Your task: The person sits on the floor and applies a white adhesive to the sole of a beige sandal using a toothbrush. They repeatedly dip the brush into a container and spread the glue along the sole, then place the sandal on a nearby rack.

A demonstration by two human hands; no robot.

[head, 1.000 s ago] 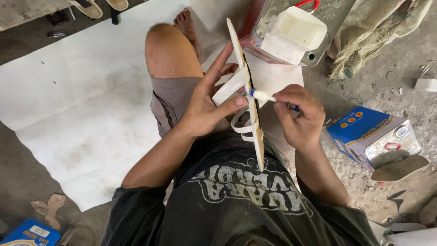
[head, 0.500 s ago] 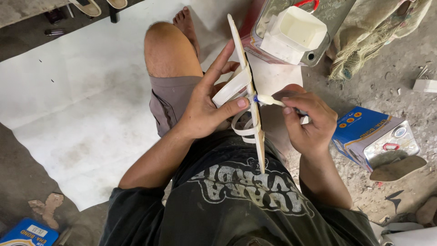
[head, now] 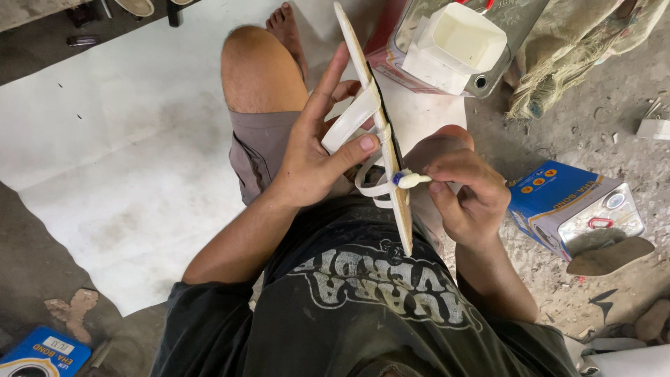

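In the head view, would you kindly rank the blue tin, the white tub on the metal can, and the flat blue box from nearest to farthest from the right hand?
From the right hand:
1. Blue tin, on the floor just right of it.
2. White tub, up top on the metal can.
3. Flat blue box, far bottom-left corner.

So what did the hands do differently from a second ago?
The right hand slid the small brush along the sandal's edge: earlier its tip sat higher on the sole, now it is lower, nearer the body, and the hand has dropped with it. The left hand kept its grip on the sandal and its straps, held on edge as before. The open tin and blue can did not move.
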